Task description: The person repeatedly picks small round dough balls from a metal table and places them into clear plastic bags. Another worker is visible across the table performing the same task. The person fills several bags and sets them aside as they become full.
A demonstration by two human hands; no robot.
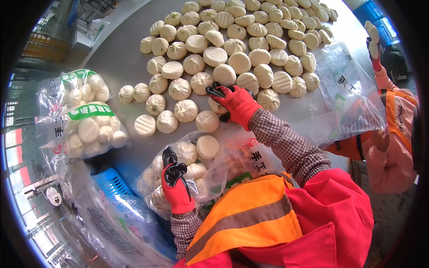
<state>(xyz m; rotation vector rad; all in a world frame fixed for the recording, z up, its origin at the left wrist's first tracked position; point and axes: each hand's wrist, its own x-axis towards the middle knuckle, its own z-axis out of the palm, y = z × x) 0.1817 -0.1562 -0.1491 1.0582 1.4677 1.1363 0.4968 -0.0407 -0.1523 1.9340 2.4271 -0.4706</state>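
My right hand (236, 104), in a red glove with black-coated fingers, has its fingers and thumb around a pale steamed bun (215, 106) at the near edge of a wide spread of buns. My left hand (176, 181), gloved alike, is at the left side of a clear printed plastic bag (231, 157). Its fingers are curled, and I cannot tell whether they pinch the film. Several buns lie inside this bag, among them a flat round bun (207, 147) near its mouth. Pleated buns (186, 110) and smooth or ridged ones lie loose beyond the bag.
Two filled bags of buns (97, 130) lie at the left of the metal table (117, 60). Flat plastic bags (345, 90) rest at the right. Below left are a blue plastic crate (112, 181) and more bags (110, 221). Another person (392, 134) stands at the right, holding buns.
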